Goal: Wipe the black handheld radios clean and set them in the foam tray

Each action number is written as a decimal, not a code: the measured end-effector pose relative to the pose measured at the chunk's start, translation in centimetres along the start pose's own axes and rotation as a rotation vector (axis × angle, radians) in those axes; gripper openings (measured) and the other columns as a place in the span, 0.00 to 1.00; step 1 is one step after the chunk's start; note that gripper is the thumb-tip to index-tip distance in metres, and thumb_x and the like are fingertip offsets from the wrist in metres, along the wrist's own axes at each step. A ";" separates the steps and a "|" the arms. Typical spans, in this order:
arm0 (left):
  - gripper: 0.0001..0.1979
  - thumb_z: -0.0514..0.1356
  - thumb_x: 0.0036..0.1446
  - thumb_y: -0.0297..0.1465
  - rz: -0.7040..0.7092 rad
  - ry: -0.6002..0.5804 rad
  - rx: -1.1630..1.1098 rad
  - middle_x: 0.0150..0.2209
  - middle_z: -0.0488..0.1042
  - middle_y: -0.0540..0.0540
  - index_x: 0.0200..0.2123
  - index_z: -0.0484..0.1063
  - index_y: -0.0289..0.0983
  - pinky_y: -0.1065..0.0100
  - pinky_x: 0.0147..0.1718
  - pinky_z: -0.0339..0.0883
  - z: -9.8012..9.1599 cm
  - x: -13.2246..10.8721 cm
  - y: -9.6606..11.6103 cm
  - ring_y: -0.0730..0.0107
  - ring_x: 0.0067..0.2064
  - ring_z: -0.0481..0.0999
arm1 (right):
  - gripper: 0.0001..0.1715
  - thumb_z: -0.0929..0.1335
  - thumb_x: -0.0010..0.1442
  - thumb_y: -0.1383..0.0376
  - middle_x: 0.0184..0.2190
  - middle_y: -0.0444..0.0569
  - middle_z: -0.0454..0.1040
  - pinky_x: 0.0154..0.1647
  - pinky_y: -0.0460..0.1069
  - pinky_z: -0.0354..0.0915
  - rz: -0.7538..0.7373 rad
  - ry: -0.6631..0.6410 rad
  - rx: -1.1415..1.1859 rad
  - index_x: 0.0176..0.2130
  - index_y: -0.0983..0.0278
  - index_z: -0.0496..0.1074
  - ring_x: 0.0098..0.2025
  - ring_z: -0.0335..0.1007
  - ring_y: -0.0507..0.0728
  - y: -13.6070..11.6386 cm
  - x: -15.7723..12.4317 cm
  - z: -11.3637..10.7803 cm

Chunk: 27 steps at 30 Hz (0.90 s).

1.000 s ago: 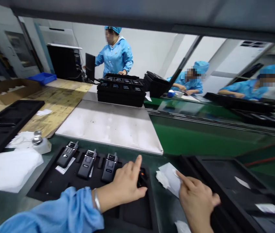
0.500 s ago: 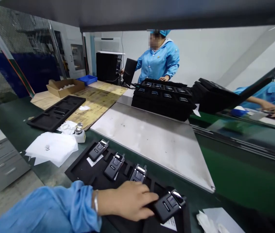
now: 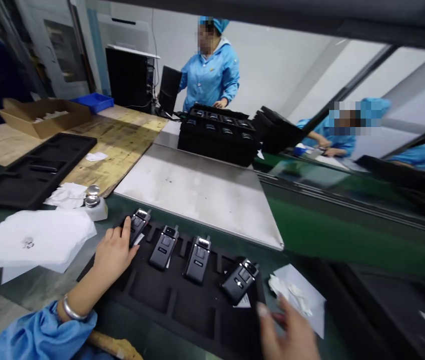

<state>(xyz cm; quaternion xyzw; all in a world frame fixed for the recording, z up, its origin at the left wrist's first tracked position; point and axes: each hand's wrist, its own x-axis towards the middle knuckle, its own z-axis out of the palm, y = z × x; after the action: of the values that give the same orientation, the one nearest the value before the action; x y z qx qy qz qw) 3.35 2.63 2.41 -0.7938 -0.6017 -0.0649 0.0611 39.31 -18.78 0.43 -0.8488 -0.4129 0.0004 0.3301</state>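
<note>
A black foam tray (image 3: 182, 310) lies in front of me on the green belt, with several small black radios in its top row. My left hand (image 3: 113, 251) rests on the tray's left end, fingers spread, the index finger touching the leftmost radio (image 3: 137, 224). Two more radios (image 3: 164, 246) (image 3: 197, 252) sit upright in their slots. The rightmost radio (image 3: 239, 280) lies tilted over a white slip. My right hand (image 3: 291, 332) is blurred at the bottom edge, fingers apart and holding nothing, near white paper pieces (image 3: 298, 297).
White cloths (image 3: 35, 240) and a small white bottle (image 3: 94, 205) lie left of the tray. An empty black tray (image 3: 32, 170) sits on a wooden board, a steel plate (image 3: 200, 192) beyond. Stacked trays (image 3: 220, 135) stand far back near a person in blue. More black trays (image 3: 392, 310) at right.
My left hand has let go of the rightmost radio and moved to the leftmost one. My right hand has come back into view at the bottom.
</note>
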 end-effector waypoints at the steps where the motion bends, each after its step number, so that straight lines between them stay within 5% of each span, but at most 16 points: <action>1: 0.41 0.60 0.60 0.41 0.003 -0.020 0.028 0.41 0.72 0.34 0.68 0.49 0.26 0.55 0.42 0.66 -0.1 0.5 0.4 0.46 0.45 0.70 | 0.42 0.60 0.58 0.38 0.46 0.59 0.69 0.35 0.58 0.68 0.005 -0.051 0.021 0.58 0.63 0.66 0.40 0.70 0.65 -2.0 -0.8 1.1; 4: 0.44 0.61 0.59 0.41 -0.006 -0.064 0.044 0.38 0.72 0.34 0.69 0.46 0.25 0.56 0.41 0.65 -0.2 1.7 1.0 0.47 0.43 0.71 | 0.43 0.59 0.60 0.39 0.53 0.59 0.66 0.35 0.55 0.69 -0.005 -0.103 -0.003 0.62 0.64 0.61 0.44 0.70 0.65 -7.3 -2.7 4.7; 10: 0.45 0.62 0.57 0.39 -0.037 -0.077 -0.020 0.40 0.72 0.34 0.69 0.43 0.26 0.55 0.42 0.64 0.3 2.2 0.6 0.47 0.44 0.70 | 0.44 0.58 0.64 0.45 0.58 0.67 0.58 0.51 0.64 0.63 -0.179 -0.095 -0.166 0.67 0.71 0.52 0.56 0.58 0.74 -14.6 -3.2 9.7; 16: 0.46 0.64 0.54 0.38 -0.144 -0.063 -0.373 0.43 0.73 0.32 0.69 0.46 0.28 0.56 0.45 0.64 0.1 2.2 -1.1 0.45 0.49 0.71 | 0.50 0.63 0.59 0.49 0.56 0.74 0.58 0.47 0.69 0.63 -0.052 -0.138 -0.181 0.68 0.77 0.48 0.50 0.63 0.78 -14.8 -2.1 11.9; 19: 0.45 0.68 0.50 0.37 -0.298 -0.093 -0.871 0.43 0.75 0.37 0.67 0.52 0.33 0.60 0.43 0.66 -0.1 2.4 -2.5 0.50 0.47 0.74 | 0.56 0.69 0.50 0.48 0.52 0.70 0.65 0.50 0.68 0.62 0.163 -0.150 0.107 0.67 0.75 0.51 0.50 0.66 0.76 -12.8 -0.9 11.6; 22: 0.39 0.70 0.48 0.33 -0.506 -0.241 -1.638 0.37 0.75 0.43 0.62 0.60 0.34 0.65 0.33 0.70 -0.2 2.9 -2.8 0.60 0.36 0.77 | 0.58 0.76 0.39 0.52 0.48 0.61 0.72 0.50 0.62 0.66 0.475 -0.181 0.707 0.62 0.69 0.59 0.47 0.70 0.69 -11.9 0.4 10.7; 27: 0.13 0.60 0.62 0.33 -0.811 -0.530 -2.357 0.36 0.77 0.34 0.44 0.71 0.27 0.70 0.26 0.74 -0.3 3.9 -0.9 0.63 0.31 0.79 | 0.31 0.73 0.44 0.59 0.48 0.62 0.75 0.44 0.58 0.69 0.810 -0.429 1.511 0.47 0.69 0.71 0.46 0.73 0.66 -13.7 1.9 10.3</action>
<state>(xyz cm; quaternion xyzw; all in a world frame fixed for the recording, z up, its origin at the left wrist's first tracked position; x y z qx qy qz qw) 3.52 6.51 3.45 -0.1155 -0.3722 -0.4119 -0.8237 28.15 -5.66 0.55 -0.4663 -0.0230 0.5495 0.6929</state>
